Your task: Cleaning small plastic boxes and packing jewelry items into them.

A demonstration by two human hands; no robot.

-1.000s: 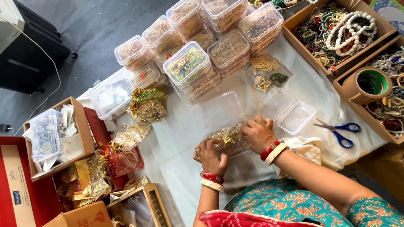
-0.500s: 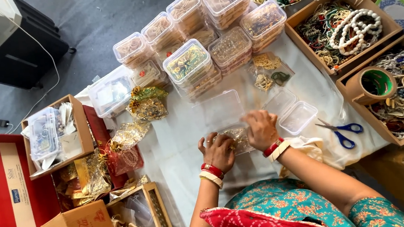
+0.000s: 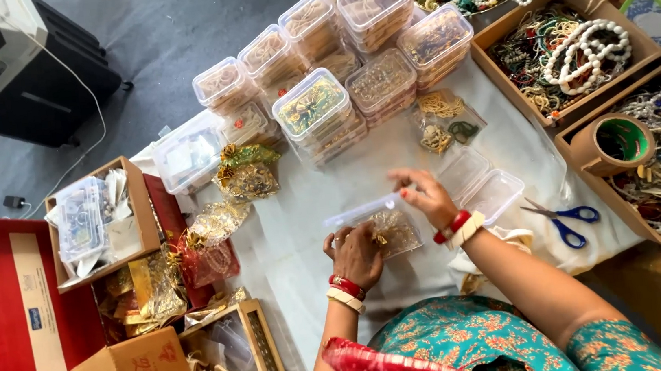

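Note:
My left hand (image 3: 354, 253) rests on a small clear plastic box (image 3: 394, 231) of gold jewellery on the white cloth (image 3: 288, 247), its fingers gripping the box's near left side. My right hand (image 3: 428, 195) hovers just above and behind that box, pinching a clear plastic lid (image 3: 359, 209) by its right end. The lid is held level, clear of the box. Both wrists wear red and white bangles.
Two empty clear boxes (image 3: 492, 193) lie right of my hands, then blue-handled scissors (image 3: 565, 224). Stacked clear jewellery boxes (image 3: 336, 78) line the back. Cardboard trays of beads (image 3: 570, 46) and a tape roll (image 3: 619, 144) stand at right. Gold pouches (image 3: 245, 171), a red case (image 3: 0, 310) and cartons sit left.
Both hands were together on the small box. My right hand has since lifted the clear lid up and off it, while my left hand stays on the box.

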